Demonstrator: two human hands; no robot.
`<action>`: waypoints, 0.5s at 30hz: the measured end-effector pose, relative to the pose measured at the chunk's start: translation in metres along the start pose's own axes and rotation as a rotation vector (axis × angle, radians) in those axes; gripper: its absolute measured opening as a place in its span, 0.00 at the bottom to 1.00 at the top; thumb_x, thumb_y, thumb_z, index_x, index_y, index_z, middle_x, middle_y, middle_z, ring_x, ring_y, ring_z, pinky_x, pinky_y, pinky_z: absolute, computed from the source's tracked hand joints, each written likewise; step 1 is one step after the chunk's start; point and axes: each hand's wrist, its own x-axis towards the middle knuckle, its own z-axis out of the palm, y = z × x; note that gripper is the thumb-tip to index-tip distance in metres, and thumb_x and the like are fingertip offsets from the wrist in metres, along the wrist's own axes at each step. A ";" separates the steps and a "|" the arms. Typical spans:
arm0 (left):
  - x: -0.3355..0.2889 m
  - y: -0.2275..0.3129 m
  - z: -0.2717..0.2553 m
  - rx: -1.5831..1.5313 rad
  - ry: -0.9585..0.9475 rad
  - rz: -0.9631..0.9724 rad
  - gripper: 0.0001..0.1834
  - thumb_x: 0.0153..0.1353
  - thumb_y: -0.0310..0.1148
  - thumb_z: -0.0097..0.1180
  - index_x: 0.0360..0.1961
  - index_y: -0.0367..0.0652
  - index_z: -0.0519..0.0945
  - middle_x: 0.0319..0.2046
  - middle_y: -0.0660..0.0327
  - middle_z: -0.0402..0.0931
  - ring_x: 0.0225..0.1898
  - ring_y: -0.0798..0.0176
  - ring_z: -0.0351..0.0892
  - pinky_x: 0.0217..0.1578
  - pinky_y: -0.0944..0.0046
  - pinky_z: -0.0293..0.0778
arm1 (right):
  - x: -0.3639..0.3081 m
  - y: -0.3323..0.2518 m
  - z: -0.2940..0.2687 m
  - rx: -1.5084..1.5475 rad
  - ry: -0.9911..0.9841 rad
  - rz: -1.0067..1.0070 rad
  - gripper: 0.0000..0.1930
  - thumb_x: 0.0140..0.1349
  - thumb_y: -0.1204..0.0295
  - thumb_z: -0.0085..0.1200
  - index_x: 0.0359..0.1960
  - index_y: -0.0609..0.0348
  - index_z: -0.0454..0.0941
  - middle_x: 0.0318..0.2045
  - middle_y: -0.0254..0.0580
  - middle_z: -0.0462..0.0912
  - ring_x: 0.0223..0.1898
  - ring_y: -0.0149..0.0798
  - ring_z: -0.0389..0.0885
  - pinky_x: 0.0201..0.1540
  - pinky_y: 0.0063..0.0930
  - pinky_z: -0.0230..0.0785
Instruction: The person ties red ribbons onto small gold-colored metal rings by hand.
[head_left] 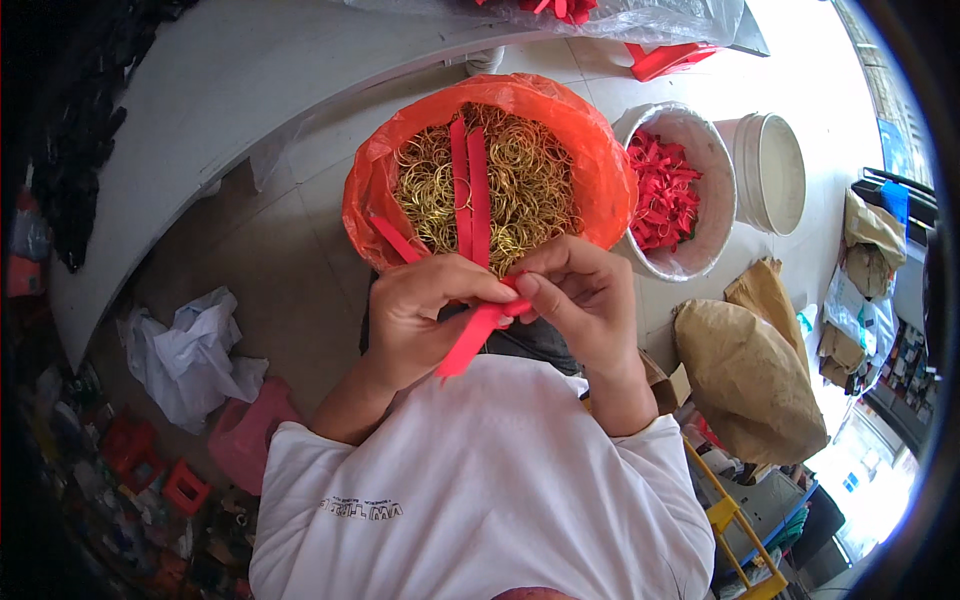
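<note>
as both forearms (352,402) angle inward, left hand (425,305), right hand (588,300) nearly touching, fingertips (527,286) of each pinched on red ribbon (474,338)

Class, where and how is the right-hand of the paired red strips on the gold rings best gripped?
Probably pinch the right-hand strip near its far end, from above and the right: it is narrow, the left-hand strip lies close beside it, and the left hand is by its near end.
</note>
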 end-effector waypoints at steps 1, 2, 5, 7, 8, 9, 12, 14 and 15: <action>-0.005 -0.003 0.002 -0.287 0.072 -0.146 0.07 0.51 0.19 0.59 0.33 0.34 0.78 0.28 0.57 0.78 0.31 0.67 0.79 0.34 0.71 0.77 | -0.001 0.003 -0.001 0.132 -0.002 0.080 0.08 0.51 0.81 0.57 0.35 0.64 0.77 0.27 0.40 0.79 0.27 0.31 0.79 0.29 0.19 0.72; -0.009 -0.007 0.004 -0.574 0.144 -0.292 0.07 0.51 0.19 0.59 0.34 0.34 0.78 0.28 0.58 0.78 0.31 0.68 0.79 0.34 0.71 0.76 | -0.001 0.005 0.000 0.133 -0.001 0.081 0.08 0.51 0.81 0.57 0.35 0.64 0.77 0.27 0.40 0.79 0.27 0.31 0.79 0.29 0.19 0.72; -0.016 -0.010 0.003 -0.623 0.110 -0.336 0.07 0.50 0.21 0.61 0.32 0.34 0.78 0.28 0.59 0.78 0.30 0.69 0.78 0.33 0.71 0.75 | -0.001 0.016 0.000 -0.435 -0.022 -0.511 0.09 0.47 0.81 0.60 0.33 0.64 0.78 0.29 0.41 0.80 0.31 0.37 0.78 0.29 0.23 0.70; -0.017 -0.011 0.002 -0.603 0.098 -0.360 0.07 0.50 0.22 0.62 0.31 0.34 0.78 0.28 0.59 0.78 0.29 0.69 0.78 0.33 0.71 0.75 | -0.015 0.018 -0.008 -0.423 -0.073 -0.425 0.09 0.46 0.81 0.60 0.32 0.64 0.78 0.31 0.41 0.79 0.31 0.37 0.78 0.29 0.25 0.70; -0.018 -0.013 0.001 -0.312 0.076 -0.252 0.07 0.49 0.23 0.62 0.30 0.35 0.78 0.27 0.59 0.78 0.29 0.68 0.78 0.32 0.70 0.74 | -0.020 0.017 -0.010 -0.411 -0.122 -0.340 0.09 0.46 0.81 0.60 0.31 0.63 0.79 0.32 0.42 0.79 0.31 0.38 0.78 0.29 0.27 0.70; -0.018 -0.013 0.000 -0.022 0.053 -0.143 0.06 0.49 0.23 0.62 0.29 0.35 0.78 0.27 0.58 0.78 0.29 0.66 0.78 0.31 0.70 0.73 | -0.019 0.015 -0.014 -0.411 -0.122 -0.340 0.09 0.46 0.81 0.60 0.31 0.63 0.79 0.32 0.42 0.79 0.31 0.38 0.78 0.29 0.27 0.70; -0.017 -0.008 -0.001 0.173 0.048 -0.143 0.06 0.49 0.25 0.61 0.28 0.36 0.78 0.26 0.58 0.77 0.28 0.64 0.78 0.30 0.68 0.71 | -0.006 0.014 -0.019 -0.469 -0.184 -0.279 0.03 0.50 0.80 0.57 0.28 0.65 0.77 0.26 0.40 0.78 0.24 0.35 0.76 0.29 0.24 0.67; -0.020 -0.010 -0.003 0.155 0.069 -0.179 0.06 0.50 0.25 0.61 0.28 0.36 0.78 0.25 0.58 0.77 0.28 0.64 0.77 0.31 0.68 0.71 | 0.007 0.015 -0.014 -0.810 0.209 -0.106 0.03 0.50 0.78 0.56 0.28 0.61 0.78 0.22 0.39 0.74 0.22 0.34 0.75 0.27 0.24 0.66; -0.021 -0.011 -0.004 0.135 0.090 -0.215 0.06 0.51 0.26 0.61 0.28 0.36 0.78 0.25 0.58 0.77 0.27 0.64 0.77 0.31 0.69 0.71 | 0.016 0.018 -0.013 -0.809 0.209 -0.107 0.03 0.50 0.78 0.56 0.28 0.61 0.78 0.22 0.39 0.74 0.22 0.34 0.75 0.27 0.24 0.66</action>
